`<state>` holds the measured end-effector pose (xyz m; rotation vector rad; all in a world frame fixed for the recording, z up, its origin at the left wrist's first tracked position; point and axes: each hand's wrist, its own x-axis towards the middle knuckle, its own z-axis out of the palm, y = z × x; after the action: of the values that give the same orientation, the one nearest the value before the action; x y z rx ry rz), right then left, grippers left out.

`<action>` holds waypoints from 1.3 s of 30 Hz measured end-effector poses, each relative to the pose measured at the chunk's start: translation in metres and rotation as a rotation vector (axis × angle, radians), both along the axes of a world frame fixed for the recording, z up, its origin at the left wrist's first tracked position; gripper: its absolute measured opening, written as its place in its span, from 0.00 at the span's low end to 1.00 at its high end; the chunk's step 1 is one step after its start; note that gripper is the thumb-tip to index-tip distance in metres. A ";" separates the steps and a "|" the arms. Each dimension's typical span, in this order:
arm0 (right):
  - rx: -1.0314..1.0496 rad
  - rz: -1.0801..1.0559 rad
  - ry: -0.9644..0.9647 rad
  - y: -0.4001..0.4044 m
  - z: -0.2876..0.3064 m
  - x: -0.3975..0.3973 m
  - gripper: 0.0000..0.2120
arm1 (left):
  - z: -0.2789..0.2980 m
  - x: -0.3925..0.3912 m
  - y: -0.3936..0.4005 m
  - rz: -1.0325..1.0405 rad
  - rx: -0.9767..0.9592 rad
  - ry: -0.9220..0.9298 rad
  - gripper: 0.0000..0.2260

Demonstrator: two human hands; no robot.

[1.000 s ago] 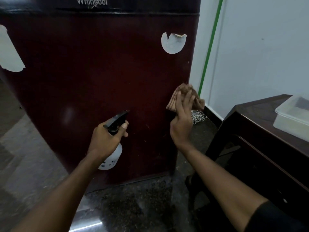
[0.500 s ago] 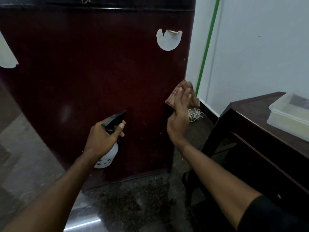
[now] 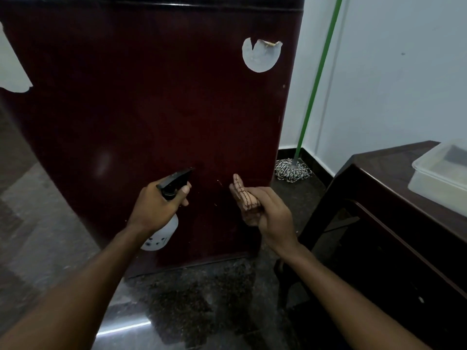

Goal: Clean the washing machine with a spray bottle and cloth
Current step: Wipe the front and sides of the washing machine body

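Left hand [image 3: 154,208] grips bottle [image 3: 164,223], nozzle aimed at machine [image 3: 151,109], ready to spray. Right hand [image 3: 271,218] fingers curl around bunched cloth [image 3: 246,198], kept clear of the panel.

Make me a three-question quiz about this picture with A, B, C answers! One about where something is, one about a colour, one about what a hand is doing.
1. Where is the mop head?
A. On the floor right of the washing machine
B. On the dark table
C. In a hand

2. What colour is the mop handle?
A. Red
B. Green
C. Blue

3. What is the right hand doing?
A. Hanging empty
B. Pressing the wall
C. Gripping the bunched cloth

Answers:
1 A, it lies by the wall corner beside the machine.
2 B, the pole is bright green.
3 C, its fingers curl round the cloth.
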<state>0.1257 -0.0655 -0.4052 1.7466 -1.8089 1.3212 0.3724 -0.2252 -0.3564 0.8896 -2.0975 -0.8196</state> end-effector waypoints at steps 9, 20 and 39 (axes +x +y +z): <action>0.127 0.086 -0.459 -0.011 0.035 -0.027 0.18 | 0.009 -0.021 0.013 -0.092 0.136 0.030 0.09; 0.205 0.274 -0.746 -0.025 0.039 -0.017 0.14 | 0.011 -0.066 0.035 -0.132 0.186 0.048 0.23; 0.066 -0.054 -1.761 -0.022 0.013 0.042 0.08 | -0.008 -0.066 0.059 -0.236 0.312 -0.054 0.12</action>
<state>0.1675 -0.0878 -0.3922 0.0933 -2.3435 3.1877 0.3061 -0.1659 -0.3645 0.8381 -2.1847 -1.2863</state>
